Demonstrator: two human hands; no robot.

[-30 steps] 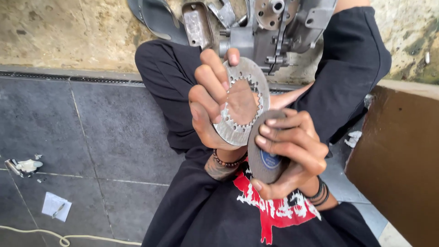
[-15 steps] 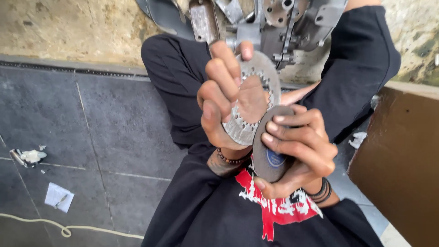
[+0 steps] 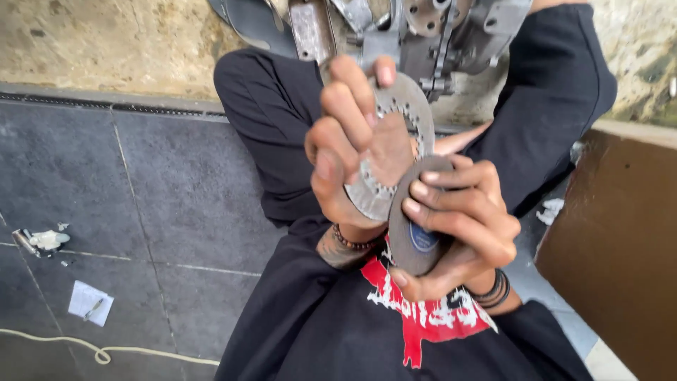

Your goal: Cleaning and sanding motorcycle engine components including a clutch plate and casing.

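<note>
A toothed ring [image 3: 412, 116] is clamped in the left hand [image 3: 352, 141] at frame centre. A grey disc [image 3: 416, 243] is gripped by the right hand [image 3: 465, 226] just below, touching the ring.

There is one view only, from a camera on the person's head, tilted steeply down and very close. The two hands [image 3: 416, 204] fill the middle of the frame, the lap lies along the bottom, the tiled floor [image 3: 127, 183] at left, machine parts [image 3: 416, 28] along the top edge.
</note>
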